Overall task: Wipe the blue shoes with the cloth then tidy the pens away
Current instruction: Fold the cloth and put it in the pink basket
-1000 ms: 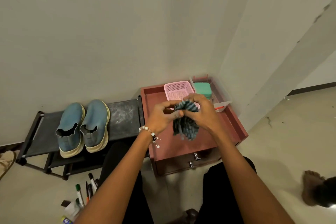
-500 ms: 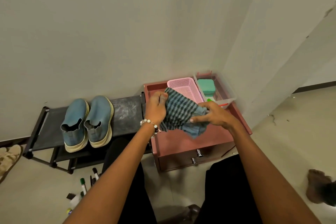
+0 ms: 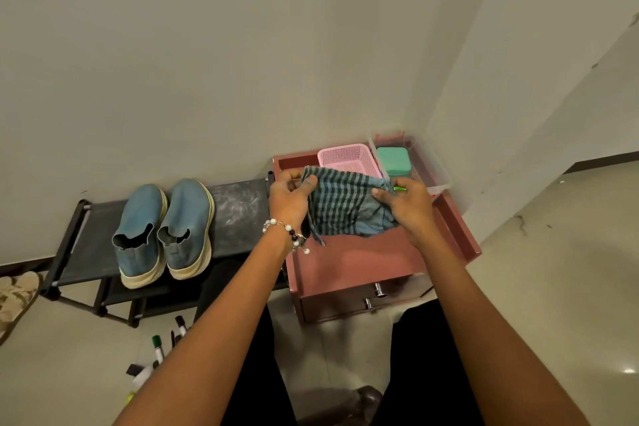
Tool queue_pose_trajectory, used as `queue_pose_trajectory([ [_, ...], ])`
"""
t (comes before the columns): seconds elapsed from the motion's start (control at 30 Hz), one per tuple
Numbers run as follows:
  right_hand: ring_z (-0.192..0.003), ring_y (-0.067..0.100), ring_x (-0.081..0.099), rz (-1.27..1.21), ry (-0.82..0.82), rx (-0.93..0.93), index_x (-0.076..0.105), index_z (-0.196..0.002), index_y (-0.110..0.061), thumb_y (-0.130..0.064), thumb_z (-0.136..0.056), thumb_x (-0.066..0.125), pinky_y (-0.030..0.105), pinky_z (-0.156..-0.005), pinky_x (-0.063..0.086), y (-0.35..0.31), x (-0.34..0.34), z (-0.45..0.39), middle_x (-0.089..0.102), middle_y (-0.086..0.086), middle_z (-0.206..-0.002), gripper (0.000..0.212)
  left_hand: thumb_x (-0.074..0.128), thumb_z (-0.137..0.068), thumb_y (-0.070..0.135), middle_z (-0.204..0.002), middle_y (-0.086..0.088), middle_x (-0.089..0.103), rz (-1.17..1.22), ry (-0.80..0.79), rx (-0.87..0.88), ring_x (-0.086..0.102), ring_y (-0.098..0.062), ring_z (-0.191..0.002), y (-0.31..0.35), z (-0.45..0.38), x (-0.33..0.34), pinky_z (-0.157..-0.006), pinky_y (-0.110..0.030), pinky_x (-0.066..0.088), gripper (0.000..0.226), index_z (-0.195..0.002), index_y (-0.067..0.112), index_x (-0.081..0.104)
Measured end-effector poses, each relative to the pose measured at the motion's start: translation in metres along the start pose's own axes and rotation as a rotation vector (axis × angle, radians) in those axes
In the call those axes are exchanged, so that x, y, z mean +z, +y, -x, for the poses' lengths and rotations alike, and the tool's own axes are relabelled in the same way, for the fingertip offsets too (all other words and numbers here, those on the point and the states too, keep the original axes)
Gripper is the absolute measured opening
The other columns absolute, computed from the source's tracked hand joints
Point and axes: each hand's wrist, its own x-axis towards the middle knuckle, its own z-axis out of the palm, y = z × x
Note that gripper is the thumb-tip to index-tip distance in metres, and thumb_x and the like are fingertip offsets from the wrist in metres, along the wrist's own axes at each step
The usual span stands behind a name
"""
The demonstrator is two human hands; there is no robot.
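Holding the cloth point(image 3: 345, 207) spread between them, both hands are above the red cabinet point(image 3: 363, 256). The left hand point(image 3: 288, 199) has its fingers curled shut on the cloth's upper left corner; the right hand point(image 3: 408, 204) pinches the upper right edge between thumb and fingers. The cloth is striped dark and blue-green, hanging clear of the cabinet top, one thin strip dangling from its lower left corner. A bead bracelet point(image 3: 287, 230) sits on the left wrist.

No writing or brand can be read on anything here; the pens' bodies are too small to make out any print.

The shoes point(image 3: 162, 228) stand side by side, touching, on the top shelf of the black rack point(image 3: 238, 207), toes toward the wall, heels at the rack's front edge. The rack's right end, beside the cabinet, is bare and dusty. At the back of the cabinet top a pink basket point(image 3: 345, 157) stands just beside a clear box point(image 3: 439, 173) holding a green case point(image 3: 394, 161); the front half of the top is bare, bounded by raised rims on the sides. The pens point(image 3: 157, 349) lie scattered on the floor in front of the rack, left of the person's legs, partly hidden by the left forearm. A sandal point(image 3: 17, 297) lies at the far left edge. Open floor stretches to the right of the cabinet.
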Motion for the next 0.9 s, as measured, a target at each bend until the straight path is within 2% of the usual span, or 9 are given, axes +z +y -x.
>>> queue_pose_trajectory([
  [0.1,-0.076,0.022,0.067,0.297,0.209,-0.126,0.072,-0.088,-0.012,-0.025,-0.078,0.076,0.031,-0.068,0.052,-0.009,0.013,-0.001,0.071,0.005,-0.082,0.017,0.071,-0.084,0.015,-0.088,-0.002,0.067,-0.129,0.045,0.078,0.066,-0.017,-0.082,-0.003,0.009,0.006,-0.077,-0.032,0.056,0.013,-0.095,0.016,0.064],
  [0.2,-0.076,0.024,0.065,0.301,0.148,-0.116,0.072,-0.086,-0.009,-0.022,-0.079,0.075,0.03,-0.068,0.051,-0.02,0.024,0.0,0.071,0.007,-0.082,0.015,0.073,-0.082,0.016,-0.086,0.006,0.067,-0.231,0.022,0.206,0.064,-0.006,-0.079,-0.002,0.027,0.018,-0.068,-0.016,0.052,0.019,-0.1,0.016,0.066],
  [0.37,-0.072,0.024,0.068,-0.158,-0.159,0.038,0.07,-0.086,-0.014,-0.002,-0.088,0.054,0.044,-0.073,0.055,-0.028,0.032,0.015,0.072,0.01,-0.078,0.019,0.056,-0.089,0.001,-0.112,0.0,0.069,-0.374,-0.157,0.455,0.063,-0.01,-0.103,-0.01,0.045,0.028,-0.093,-0.02,0.049,0.035,-0.119,0.015,0.066],
  [0.43,-0.082,0.024,0.07,-0.366,-0.206,0.095,0.069,-0.09,-0.012,-0.015,-0.094,0.054,0.044,-0.079,0.056,-0.03,0.028,0.02,0.073,0.011,-0.086,0.016,0.05,-0.088,-0.006,-0.116,-0.001,0.068,-0.435,-0.172,0.483,0.062,-0.01,-0.106,-0.013,0.043,0.025,-0.097,-0.021,0.047,0.042,-0.119,0.017,0.067],
  [0.53,-0.091,0.023,0.07,-0.419,-0.292,0.121,0.07,-0.098,-0.013,-0.035,-0.084,0.066,0.043,-0.083,0.056,-0.028,0.019,0.019,0.074,0.008,-0.094,0.026,0.045,-0.09,-0.008,-0.117,0.001,0.068,-0.417,-0.311,0.388,0.061,-0.01,-0.109,-0.01,0.037,0.016,-0.094,-0.019,0.048,0.046,-0.116,0.022,0.068],
  [0.67,-0.078,0.025,0.07,-0.303,-0.225,0.078,0.068,-0.094,-0.009,0.003,-0.079,0.069,0.042,-0.079,0.056,-0.027,0.014,0.014,0.074,0.009,-0.082,0.019,0.05,-0.091,-0.009,-0.106,-0.008,0.071,-0.082,-0.279,0.107,0.069,-0.015,-0.088,-0.001,0.03,0.001,-0.077,-0.028,0.056,0.033,-0.099,0.016,0.07],
  [0.77,-0.083,0.021,0.067,-0.386,-0.294,0.077,0.069,-0.095,-0.006,0.002,-0.086,0.06,0.035,-0.08,0.053,-0.034,0.002,0.012,0.072,0.007,-0.085,0.015,0.067,-0.085,0.006,-0.112,-0.001,0.067,-0.117,-0.163,0.127,0.064,-0.015,-0.1,-0.002,0.02,-0.012,-0.087,-0.036,0.053,0.026,-0.106,0.021,0.063],
  [0.83,-0.089,0.021,0.065,-0.423,-0.374,0.067,0.069,-0.099,-0.004,-0.003,-0.089,0.056,0.038,-0.088,0.05,-0.04,-0.002,0.012,0.071,0.01,-0.093,0.016,0.074,-0.08,0.023,-0.129,0.002,0.056,-0.235,-0.389,0.107,0.053,-0.012,-0.117,-0.001,0.017,-0.017,-0.097,-0.032,0.046,0.053,-0.128,0.017,0.052],
  [0.9,-0.093,0.022,0.065,-0.4,-0.397,0.037,0.068,-0.103,-0.003,-0.006,-0.091,0.056,0.04,-0.091,0.049,-0.044,-0.001,0.009,0.07,0.011,-0.098,0.017,0.073,-0.081,0.021,-0.12,-0.002,0.062,-0.222,-0.579,0.044,0.06,-0.01,-0.108,0.0,0.019,-0.015,-0.09,-0.026,0.05,0.044,-0.121,0.011,0.057],
])
